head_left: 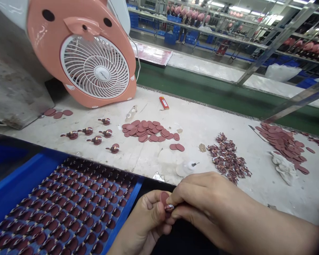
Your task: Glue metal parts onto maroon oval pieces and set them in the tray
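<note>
At the table's near edge, my left hand (150,217) pinches a dark red oval disc (164,197) between thumb and fingers. My right hand (204,196) is closed on a small dark red piece (169,208) with a pale, shiny spot, pressed against the disc's lower part. Fingertips cover most of this piece. Just beyond my right hand stands a small white bottle (185,168) with a thin dark tip. A heap of loose oval discs (146,130) lies farther off, and a pile of small dark red pieces (227,157) lies to the right.
A pink fan (95,101) stands at the back left. Several disc-and-piece assemblies (96,140) lie before it. Below left, a blue tray (13,184) holds rows of similar ones. A red lighter (164,103), more discs (284,143) and a crumpled white cloth (284,168) lie on the table.
</note>
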### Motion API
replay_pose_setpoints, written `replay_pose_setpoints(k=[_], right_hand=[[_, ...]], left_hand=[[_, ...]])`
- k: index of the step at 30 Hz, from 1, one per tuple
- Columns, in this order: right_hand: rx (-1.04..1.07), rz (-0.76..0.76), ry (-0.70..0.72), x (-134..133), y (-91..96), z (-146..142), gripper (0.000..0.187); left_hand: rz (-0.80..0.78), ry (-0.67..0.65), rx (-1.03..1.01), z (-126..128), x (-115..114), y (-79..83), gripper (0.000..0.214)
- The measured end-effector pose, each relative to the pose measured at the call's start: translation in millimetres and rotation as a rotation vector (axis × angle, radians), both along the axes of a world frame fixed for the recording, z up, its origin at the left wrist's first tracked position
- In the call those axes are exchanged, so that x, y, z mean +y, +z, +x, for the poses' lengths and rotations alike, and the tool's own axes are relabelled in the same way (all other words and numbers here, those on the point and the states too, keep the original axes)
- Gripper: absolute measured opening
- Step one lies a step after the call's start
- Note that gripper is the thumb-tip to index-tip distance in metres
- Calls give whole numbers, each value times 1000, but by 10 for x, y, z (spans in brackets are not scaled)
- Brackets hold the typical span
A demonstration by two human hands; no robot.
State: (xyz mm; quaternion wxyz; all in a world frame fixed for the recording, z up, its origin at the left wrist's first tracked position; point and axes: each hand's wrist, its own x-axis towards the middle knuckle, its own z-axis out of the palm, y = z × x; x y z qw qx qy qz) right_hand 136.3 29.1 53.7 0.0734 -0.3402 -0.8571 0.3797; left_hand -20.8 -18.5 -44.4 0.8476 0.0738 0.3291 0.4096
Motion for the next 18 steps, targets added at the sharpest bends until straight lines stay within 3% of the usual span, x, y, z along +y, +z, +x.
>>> replay_pose_setpoints(k=[11,16,18], right_hand=[[-55,57,53,38,38,-191,12],[-68,191,-46,64,144,-219,36],[-47,233,-65,89,173,-239,33]], left_hand=[[-31,54,-29,-178,-27,-36,29],[-46,104,-122,-301,-11,-59,26],[-68,115,-126,-342,-1,-47,28]])
